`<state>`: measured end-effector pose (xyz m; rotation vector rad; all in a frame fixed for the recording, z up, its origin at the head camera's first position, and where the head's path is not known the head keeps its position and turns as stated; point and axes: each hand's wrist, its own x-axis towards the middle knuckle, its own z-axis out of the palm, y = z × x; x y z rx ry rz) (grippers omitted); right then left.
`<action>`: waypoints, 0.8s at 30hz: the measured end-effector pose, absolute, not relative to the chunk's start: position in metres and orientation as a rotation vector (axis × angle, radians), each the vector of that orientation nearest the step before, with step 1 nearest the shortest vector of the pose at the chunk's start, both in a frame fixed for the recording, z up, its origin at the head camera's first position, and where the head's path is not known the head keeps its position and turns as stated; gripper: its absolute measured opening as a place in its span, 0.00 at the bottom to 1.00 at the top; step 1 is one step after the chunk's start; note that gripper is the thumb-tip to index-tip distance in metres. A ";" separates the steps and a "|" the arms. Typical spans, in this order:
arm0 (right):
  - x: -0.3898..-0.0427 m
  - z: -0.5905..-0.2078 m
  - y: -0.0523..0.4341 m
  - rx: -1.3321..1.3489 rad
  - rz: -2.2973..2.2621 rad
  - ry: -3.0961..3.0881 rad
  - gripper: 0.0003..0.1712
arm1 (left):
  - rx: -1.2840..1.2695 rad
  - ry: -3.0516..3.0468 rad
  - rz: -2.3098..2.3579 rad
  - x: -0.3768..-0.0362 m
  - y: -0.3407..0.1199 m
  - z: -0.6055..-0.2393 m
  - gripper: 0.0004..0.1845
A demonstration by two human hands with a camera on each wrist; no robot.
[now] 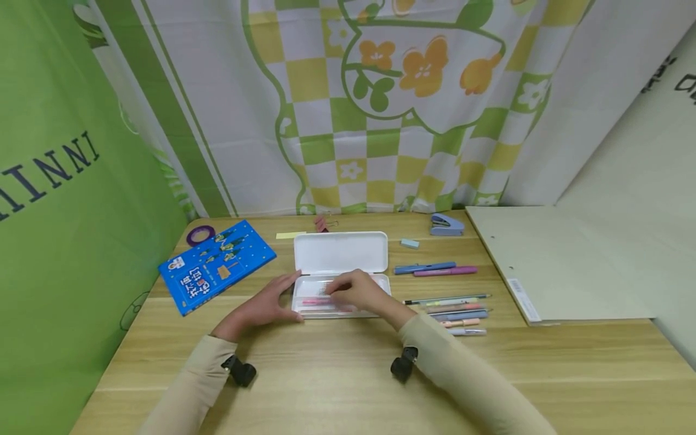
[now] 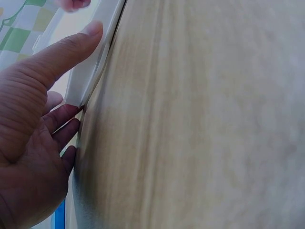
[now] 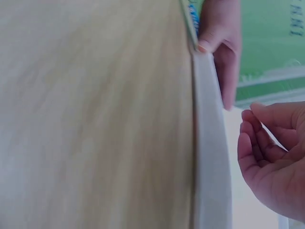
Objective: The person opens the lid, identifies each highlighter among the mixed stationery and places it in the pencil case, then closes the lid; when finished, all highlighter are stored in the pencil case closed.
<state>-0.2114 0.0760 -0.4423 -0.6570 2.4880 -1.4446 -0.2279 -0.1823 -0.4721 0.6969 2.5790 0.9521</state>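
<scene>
While the open pencil case (image 1: 341,272) is steadied by the left hand (image 1: 266,305), thumb and fingers clamped on its corner, pens are being packed. The right hand (image 1: 356,291) hovers inside, fingers loosely curled, nothing visibly held. Next, a pen (image 1: 446,299) right of the case probably needs grabbing.

A blue book (image 1: 216,265) lies at the left of the wooden table (image 1: 348,374), with a purple tape roll (image 1: 200,234) just behind it. Near the checked curtain (image 1: 380,109) sit a yellow sticky note (image 1: 290,235), a pink binder clip (image 1: 322,224), a blue stapler (image 1: 446,225) and a small pale-blue eraser (image 1: 410,243). Two pens (one blue (image 1: 424,267), one purple (image 1: 446,272)) lie side by side; a row of further pens (image 1: 454,312) lies nearer. A grey board (image 1: 549,266) covers the table's right end.
</scene>
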 end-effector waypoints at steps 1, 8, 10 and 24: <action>-0.211 -0.441 0.081 -0.635 -1.478 2.460 0.07 | 0.691 2.577 0.954 -0.228 -0.182 -0.472 0.56; -0.204 -0.428 0.126 -0.514 -1.603 2.284 0.12 | 0.691 2.574 0.965 -0.228 -0.182 -0.473 0.56; -0.201 -0.425 0.141 -0.495 -1.608 2.267 0.14 | 0.690 2.570 0.968 -0.227 -0.183 -0.474 0.56; -0.181 -0.427 0.242 -0.537 -1.467 2.481 0.11 | 0.685 2.572 0.974 -0.227 -0.184 -0.472 0.57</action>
